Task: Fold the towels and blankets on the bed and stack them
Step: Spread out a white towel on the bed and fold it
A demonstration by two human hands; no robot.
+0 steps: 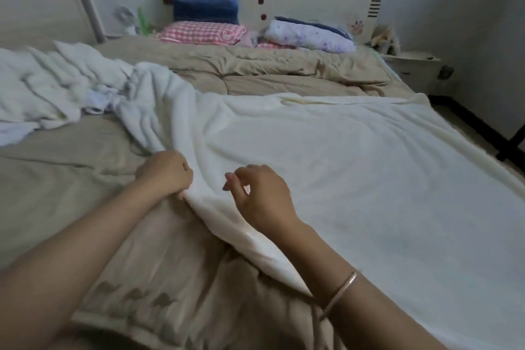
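Cream-white fleece blanket (341, 165) lies spread across the beige quilted bed (71, 193), its near edge gripped by the left hand (164, 176), presumably to tension it for folding, while the right hand (261, 196) hovers loosely curled, empty.

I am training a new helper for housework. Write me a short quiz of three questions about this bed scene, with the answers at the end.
1. True or false: the left hand grips the edge of the cream blanket.
2. Which wrist wears the bracelet? A) left B) right C) neither
3. Fill in the missing word: the blue pillow stands at the headboard, behind the ____ checked pillow.

Key: 1 true; 2 B; 3 pink.
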